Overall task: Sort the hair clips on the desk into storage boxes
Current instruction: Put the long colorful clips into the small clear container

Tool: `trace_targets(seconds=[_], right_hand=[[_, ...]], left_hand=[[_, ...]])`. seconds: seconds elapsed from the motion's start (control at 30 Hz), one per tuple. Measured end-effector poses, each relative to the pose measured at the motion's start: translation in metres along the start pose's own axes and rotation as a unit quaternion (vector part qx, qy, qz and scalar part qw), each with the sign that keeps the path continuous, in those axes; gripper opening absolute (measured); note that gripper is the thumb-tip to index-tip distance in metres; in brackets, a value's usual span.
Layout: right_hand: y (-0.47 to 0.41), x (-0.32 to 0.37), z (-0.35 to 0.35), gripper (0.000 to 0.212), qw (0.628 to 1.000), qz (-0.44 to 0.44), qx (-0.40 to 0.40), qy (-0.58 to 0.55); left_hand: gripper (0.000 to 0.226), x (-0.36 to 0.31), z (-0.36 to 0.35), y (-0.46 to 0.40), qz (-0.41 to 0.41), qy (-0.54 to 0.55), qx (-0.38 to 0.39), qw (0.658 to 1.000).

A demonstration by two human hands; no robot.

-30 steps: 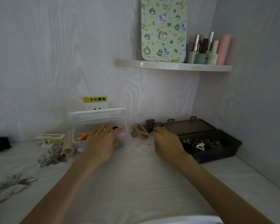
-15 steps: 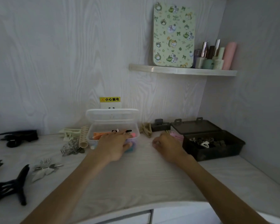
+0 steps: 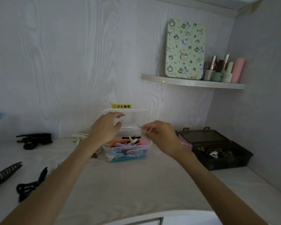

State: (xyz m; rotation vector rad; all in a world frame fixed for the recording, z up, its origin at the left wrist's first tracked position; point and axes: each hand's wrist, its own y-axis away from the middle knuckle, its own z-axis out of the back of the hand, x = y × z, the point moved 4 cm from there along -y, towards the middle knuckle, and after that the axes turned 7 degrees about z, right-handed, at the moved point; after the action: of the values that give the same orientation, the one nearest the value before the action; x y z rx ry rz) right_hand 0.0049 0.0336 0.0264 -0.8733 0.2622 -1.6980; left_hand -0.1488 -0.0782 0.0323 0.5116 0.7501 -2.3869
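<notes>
**Over the clear box: pinching a small clear clip, hovering for the drop**

Above the clear storage box point(image 3: 127, 149), right hand point(image 3: 159, 135) pinching something small and pale at the fingertips point(image 3: 146, 129), probably a transparent hair clip point(image 3: 142, 129), too blurred for certainty. Fingers closing narrow around it. Lying roughly level, long axis pointing left toward the other hand. Hovering just beside, left hand point(image 3: 106, 127) curling half-open with nothing visibly in it, thumb and fingers apart, in front of the raised lid point(image 3: 136, 112). Sitting directly below both hands, box mouth open and already crowded with coloured clips point(image 3: 126, 146). Looking like a short straight drop, right hand nearer. Waiting off to the right, dark storage box point(image 3: 221, 153) holding small claw clips. Lying well apart on the desk point(image 3: 136, 184) to the left, black claw clips point(image 3: 29, 185), unsorted.
</notes>
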Motion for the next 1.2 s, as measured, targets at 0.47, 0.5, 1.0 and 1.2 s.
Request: trace_targets(seconds=[0.47, 0.5, 1.0, 1.2], right_hand=[[-0.051, -0.029, -0.043, 0.024, 0.972, 0.032, 0.233, 0.026], [-0.046, -0.03, -0.034, 0.024, 0.968, 0.025, 0.248, 0.033], [-0.033, -0.169, 0.092, 0.067, 0.858, -0.206, 0.385, 0.272], [-0.043, -0.182, 0.115, 0.044, 0.893, -0.233, 0.346, 0.166]], left_hand=[[0.019, -0.023, -0.015, -0.075, -0.026, 0.005, 0.073, 0.997], [0.019, -0.03, -0.018, -0.075, -0.021, -0.002, 0.102, 0.995], [0.036, -0.11, -0.153, -0.048, 0.021, -0.036, 0.468, 0.883], [0.038, -0.134, -0.186, -0.067, -0.021, -0.055, 0.419, 0.906]])
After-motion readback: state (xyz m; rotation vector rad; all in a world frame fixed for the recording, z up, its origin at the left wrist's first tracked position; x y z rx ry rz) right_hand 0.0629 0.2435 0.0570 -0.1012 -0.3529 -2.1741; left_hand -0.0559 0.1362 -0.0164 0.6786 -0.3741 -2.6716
